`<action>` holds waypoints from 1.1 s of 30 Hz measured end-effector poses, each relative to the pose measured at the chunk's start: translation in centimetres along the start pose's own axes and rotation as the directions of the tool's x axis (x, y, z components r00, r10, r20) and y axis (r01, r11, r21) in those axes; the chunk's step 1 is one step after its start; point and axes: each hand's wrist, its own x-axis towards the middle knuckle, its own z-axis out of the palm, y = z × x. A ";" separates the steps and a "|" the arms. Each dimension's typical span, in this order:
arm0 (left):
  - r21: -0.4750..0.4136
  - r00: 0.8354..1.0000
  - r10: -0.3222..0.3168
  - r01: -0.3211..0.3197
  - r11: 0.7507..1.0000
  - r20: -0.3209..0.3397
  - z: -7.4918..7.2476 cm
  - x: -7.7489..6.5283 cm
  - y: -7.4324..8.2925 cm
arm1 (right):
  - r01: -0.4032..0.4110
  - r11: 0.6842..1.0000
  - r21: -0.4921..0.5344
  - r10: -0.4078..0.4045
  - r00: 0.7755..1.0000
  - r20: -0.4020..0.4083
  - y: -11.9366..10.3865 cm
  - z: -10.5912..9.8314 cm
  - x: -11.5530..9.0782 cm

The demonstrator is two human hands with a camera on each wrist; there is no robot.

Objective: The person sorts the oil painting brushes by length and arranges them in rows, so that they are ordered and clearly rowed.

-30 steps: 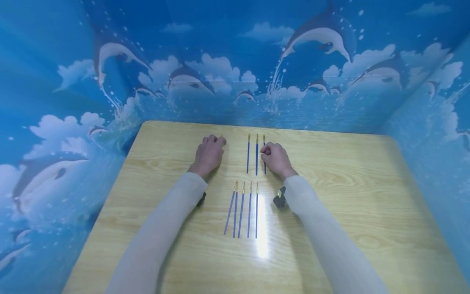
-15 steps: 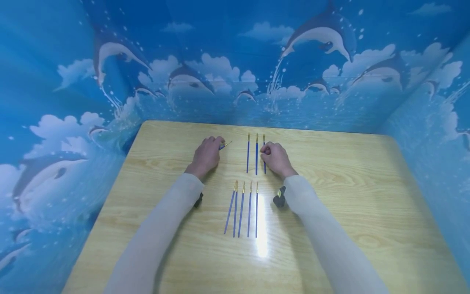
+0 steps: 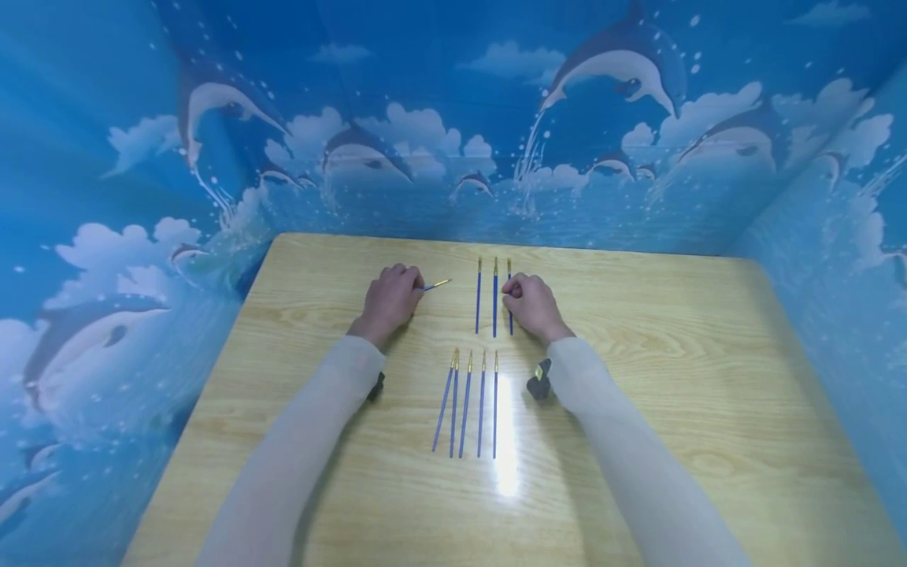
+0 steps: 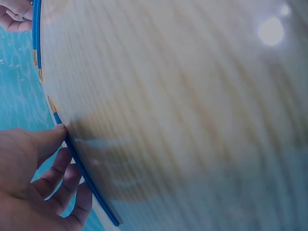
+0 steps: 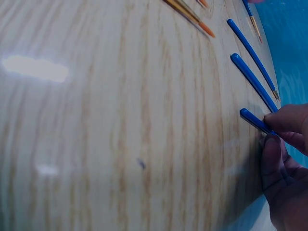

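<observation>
My left hand (image 3: pixel 391 299) is at the back left of the table, its thumb and fingers pinching a paintbrush (image 3: pixel 439 284) with a blue handle. The brush points right with its gold ferrule and bristles outward; the left wrist view shows the whole blue handle (image 4: pixel 91 182) running past the fingertips. To the right, my right hand (image 3: pixel 534 305) pinches the rightmost paintbrush (image 5: pixel 253 120) of the back row between thumb and forefinger. Two more paintbrushes, a thin one (image 3: pixel 478 299) and a thicker one (image 3: pixel 495 303), lie parallel just left of that hand, bristles toward the back.
Closer to me, a front row of several blue paintbrushes (image 3: pixel 464 409) lies on the wood-grain table (image 3: pixel 673 378), the two leftmost meeting near their tips. A blue dolphin-print backdrop (image 3: pixel 439 181) rises behind the table's back edge and along both sides.
My left hand has moved left and slightly toward me; its paintbrush, mostly hidden before, has swung out to point right. The right hand and the lying brushes have stayed put.
</observation>
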 end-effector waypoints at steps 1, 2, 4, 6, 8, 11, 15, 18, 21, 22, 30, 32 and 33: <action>0.000 1.000 -0.001 0.001 1.000 -0.002 0.0 0.0 -0.1 | -0.001 1.000 0.000 0.001 1.000 -0.001 0.0 0.0 0.0; 0.005 1.000 0.001 -0.001 1.000 -0.002 0.1 -0.1 -0.1 | -0.002 1.000 0.002 0.002 1.000 -0.001 0.0 0.0 0.0; 0.027 1.000 0.014 -0.014 1.000 0.001 0.3 -0.2 -0.3 | -0.004 1.000 0.002 0.004 1.000 0.000 0.0 0.0 0.0; 0.045 0.999 0.035 -0.035 0.998 0.004 0.4 -0.3 -0.3 | -0.007 1.000 0.004 0.007 1.000 0.000 -0.1 0.1 0.0; 0.043 0.998 0.067 -0.067 0.997 0.008 0.4 -0.6 -0.3 | -0.008 1.000 0.006 0.008 1.000 0.003 -0.2 0.1 0.0; -0.001 0.992 0.124 -0.124 0.992 0.015 0.2 -1.3 0.0 | -0.007 1.000 0.014 0.007 1.000 0.003 -0.2 0.1 0.0; -0.066 0.982 0.186 -0.183 0.981 0.039 -0.2 -2.4 0.9 | 0.000 1.000 0.021 0.000 1.000 -0.001 -0.2 0.0 0.0; -0.102 0.976 0.207 -0.199 0.975 0.067 -0.4 -3.1 1.7 | 0.000 1.000 0.020 0.000 1.000 0.000 0.0 0.0 0.1; -0.164 0.968 0.231 -0.213 0.963 0.101 -0.7 -3.9 2.6 | -0.003 1.000 0.016 0.003 1.000 0.001 -0.1 0.0 0.1; -0.193 0.964 0.241 -0.216 0.957 0.114 -0.7 -4.1 2.9 | -0.005 1.000 0.014 0.005 1.000 0.000 0.0 0.0 0.1; -0.433 0.932 0.278 -0.156 0.888 0.234 0.4 -6.9 5.9 | -0.002 1.000 0.015 0.002 1.000 -0.006 -0.1 0.0 0.0; -0.436 0.919 0.306 -0.176 0.883 0.248 1.0 -7.8 6.7 | 0.001 1.000 0.016 -0.001 1.000 -0.007 -0.1 0.0 0.0; -0.423 0.915 0.316 -0.190 0.886 0.251 1.4 -8.2 7.1 | 0.005 1.000 0.012 -0.005 1.000 -0.007 -0.2 0.0 0.0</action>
